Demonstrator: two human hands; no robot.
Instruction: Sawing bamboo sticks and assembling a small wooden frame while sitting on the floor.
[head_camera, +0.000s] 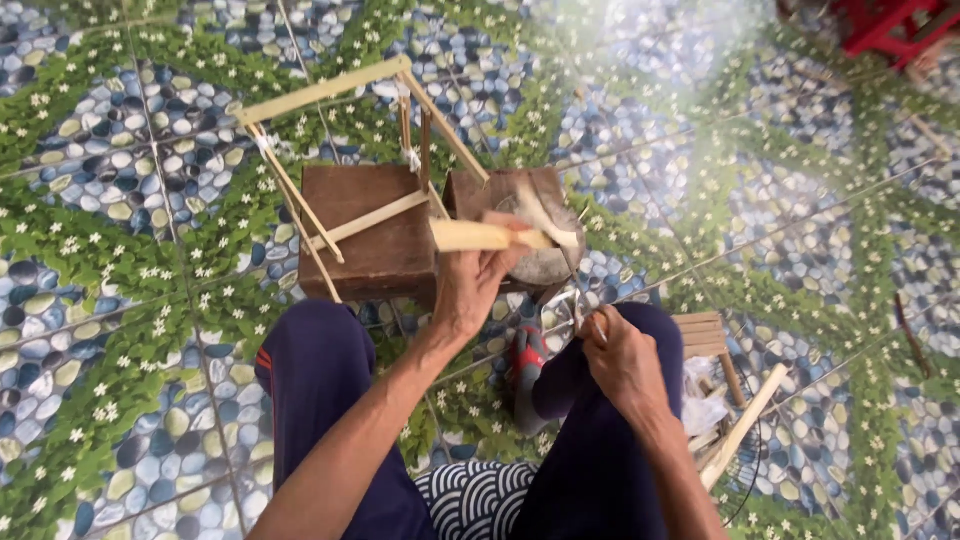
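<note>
A frame of pale bamboo sticks (330, 90) tied at the joints stands over a brown wooden block (365, 215) on the floor. My left hand (470, 285) grips the end of one flat bamboo stick (480, 236) of that frame, above a second brown block (500, 190) and a round grey stone (550, 262). My right hand (620, 360) is closed around a thin tool or strand near my knee; what it is cannot be made out. My legs in dark blue trousers fill the lower middle.
The floor is tiled with a pebble-and-leaf pattern (130, 300). A small wooden stool (705, 335), loose bamboo strips (745, 425) and a white plastic bag (705, 400) lie at my right. Red furniture (890, 25) stands at the top right.
</note>
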